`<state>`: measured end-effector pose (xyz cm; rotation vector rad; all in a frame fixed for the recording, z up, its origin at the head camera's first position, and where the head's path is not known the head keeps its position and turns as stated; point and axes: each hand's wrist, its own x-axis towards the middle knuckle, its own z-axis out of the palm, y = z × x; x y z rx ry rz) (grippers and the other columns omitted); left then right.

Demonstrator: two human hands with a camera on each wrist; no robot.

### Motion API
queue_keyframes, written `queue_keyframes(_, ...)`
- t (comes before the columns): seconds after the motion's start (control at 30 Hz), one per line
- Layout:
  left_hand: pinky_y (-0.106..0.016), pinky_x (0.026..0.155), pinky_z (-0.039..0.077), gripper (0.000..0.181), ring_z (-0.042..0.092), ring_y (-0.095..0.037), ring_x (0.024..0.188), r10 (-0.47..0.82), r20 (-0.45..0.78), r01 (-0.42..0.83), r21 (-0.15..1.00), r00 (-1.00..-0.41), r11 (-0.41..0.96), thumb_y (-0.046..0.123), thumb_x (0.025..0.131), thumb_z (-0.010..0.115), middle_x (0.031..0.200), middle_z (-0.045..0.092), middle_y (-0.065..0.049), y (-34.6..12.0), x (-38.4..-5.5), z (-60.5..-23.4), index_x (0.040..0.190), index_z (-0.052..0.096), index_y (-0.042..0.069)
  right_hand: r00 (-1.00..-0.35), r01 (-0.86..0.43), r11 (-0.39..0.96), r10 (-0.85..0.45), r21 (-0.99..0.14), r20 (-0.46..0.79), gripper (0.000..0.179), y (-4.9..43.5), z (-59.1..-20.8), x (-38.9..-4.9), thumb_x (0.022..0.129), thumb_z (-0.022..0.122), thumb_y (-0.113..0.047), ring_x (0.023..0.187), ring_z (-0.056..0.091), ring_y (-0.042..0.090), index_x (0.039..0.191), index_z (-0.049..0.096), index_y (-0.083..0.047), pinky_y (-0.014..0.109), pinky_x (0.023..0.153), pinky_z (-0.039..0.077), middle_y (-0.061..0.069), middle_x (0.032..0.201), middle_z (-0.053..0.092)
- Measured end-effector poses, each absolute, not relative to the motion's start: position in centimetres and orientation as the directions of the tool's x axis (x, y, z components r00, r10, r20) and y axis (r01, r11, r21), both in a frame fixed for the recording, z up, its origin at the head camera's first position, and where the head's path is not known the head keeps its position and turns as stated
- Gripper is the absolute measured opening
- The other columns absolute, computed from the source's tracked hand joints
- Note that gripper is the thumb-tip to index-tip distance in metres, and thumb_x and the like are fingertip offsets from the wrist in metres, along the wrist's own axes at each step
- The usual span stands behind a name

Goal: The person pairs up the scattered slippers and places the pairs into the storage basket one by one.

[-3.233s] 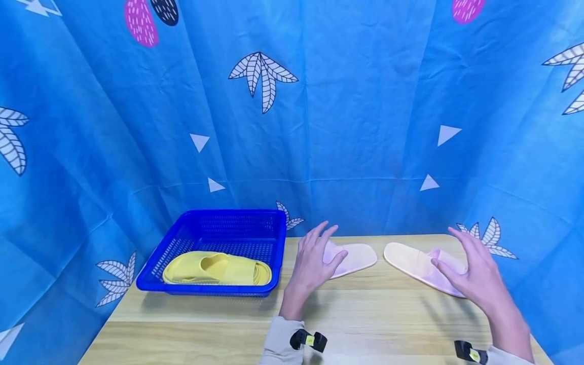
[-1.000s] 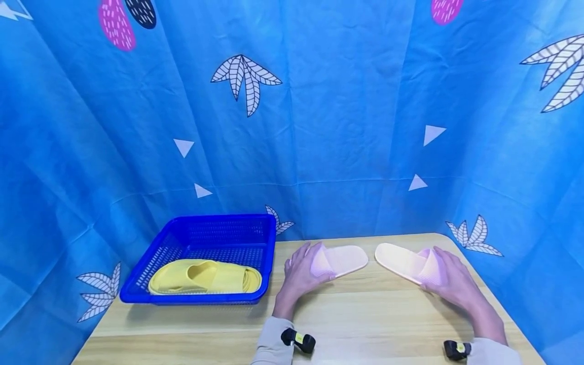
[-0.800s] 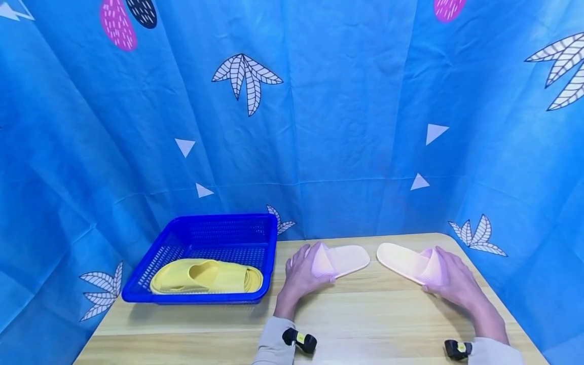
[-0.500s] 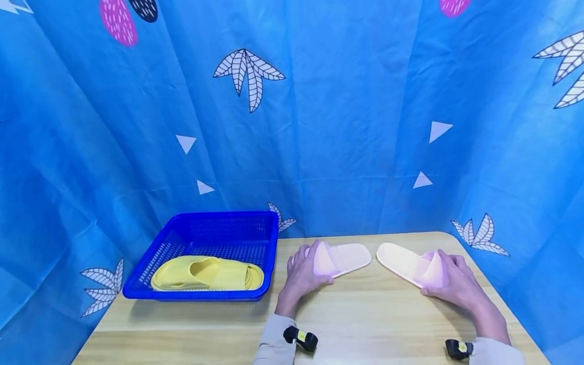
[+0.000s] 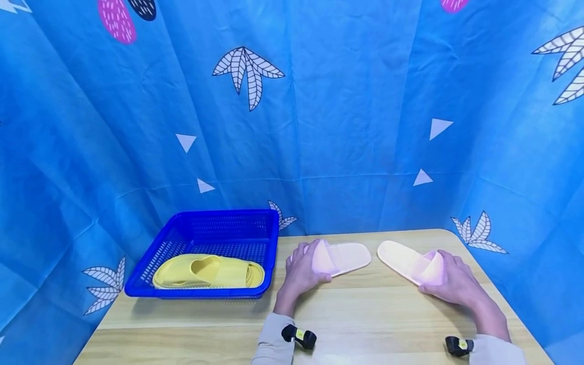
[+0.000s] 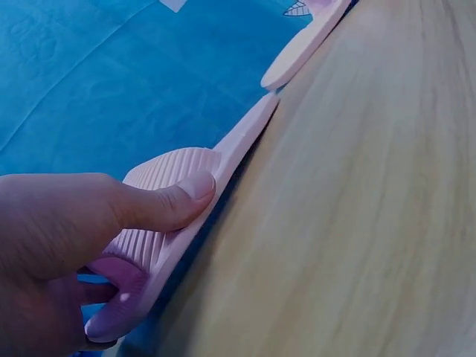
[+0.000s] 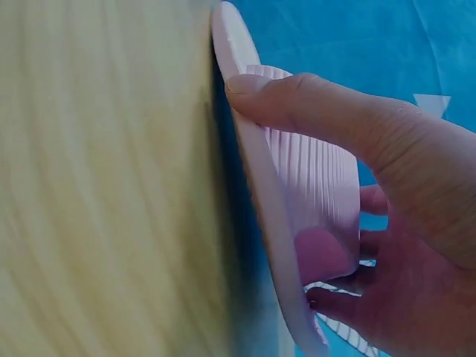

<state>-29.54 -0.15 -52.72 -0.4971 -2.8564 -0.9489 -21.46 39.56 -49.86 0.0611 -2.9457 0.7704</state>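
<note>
A pale pink slipper (image 5: 350, 257) with a ribbed strap is gripped by my left hand (image 5: 300, 268), its heel pointing right. In the left wrist view the thumb (image 6: 175, 204) presses on the near sole edge while other fingers reach behind the strap, partly hidden. Its matching slipper (image 5: 401, 259) lies heel to heel with it, a small gap between, and my right hand (image 5: 456, 281) holds it across the strap. The right wrist view has that thumb (image 7: 260, 97) on the sole's side, fingers round the far side. A dark strip shows under this sole (image 7: 256, 171).
To the left stands a blue perforated basket (image 5: 191, 292) with yellow slippers (image 5: 223, 271) in it, one stacked on or inside the other. The wooden table (image 5: 365, 319) ends at a blue patterned curtain (image 5: 347, 126) behind and to both sides.
Earliest, both hands hovered over the pink slippers with spread fingers; they have since come down and taken hold of them. Over the last second hands and slippers barely move; the head view shifts slightly.
</note>
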Motion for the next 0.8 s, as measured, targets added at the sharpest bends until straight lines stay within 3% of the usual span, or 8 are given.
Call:
queue_keyframes(0.17,-0.059,0.103,0.035,0.105,0.045,-0.034,0.13,0.267,0.197,0.331,0.558,-0.943,0.761,0.04,0.07,0.094,0.143,0.048,-0.013,-0.4,-29.4,-52.0,0.157,0.04,0.02,-0.994,-0.059,0.866,-0.006,-0.497,0.107,0.116,39.9,-49.1,-21.1,0.07,0.092,-0.043,0.103,0.049,0.046,0.149,0.027,0.013,0.054,0.077,0.048,0.039,0.126,0.043)
queue_keyframes(0.33,-0.06,0.107,0.032,0.103,0.041,-0.031,0.134,0.269,0.194,0.332,0.546,-0.943,0.769,0.038,0.074,0.093,0.148,0.045,-0.012,-0.6,-29.2,-51.0,0.159,0.036,0.024,-0.986,-0.087,0.867,-0.005,-0.492,0.166,0.113,40.0,-48.2,-20.7,0.069,0.093,-0.044,0.102,0.045,0.043,0.147,0.032,0.011,0.042,0.071,0.042,0.035,0.125,0.044)
queue_keyframes(0.57,-0.061,0.106,0.031,0.102,0.04,-0.033,0.136,0.286,0.279,0.394,0.51,-0.917,0.764,0.034,0.075,0.093,0.149,0.043,-0.013,-1.0,-28.6,-49.0,0.159,0.035,0.024,-0.97,-0.092,0.87,0.031,-0.484,0.241,0.111,39.8,-46.4,-20.0,0.066,0.095,-0.046,0.103,0.041,0.046,0.147,0.036,0.002,0.048,0.07,0.037,0.034,0.125,0.043)
queue_keyframes(0.8,-0.063,0.104,0.033,0.102,0.041,-0.033,0.136,0.296,0.363,0.448,0.473,-0.884,0.758,0.033,0.074,0.092,0.149,0.044,-0.012,-1.4,-28.0,-46.8,0.159,0.036,0.024,-0.951,-0.106,0.881,0.047,-0.462,0.307,0.116,39.6,-44.8,-19.5,0.064,0.096,-0.047,0.104,0.043,0.045,0.151,0.036,0.001,0.052,0.069,0.036,0.032,0.127,0.044)
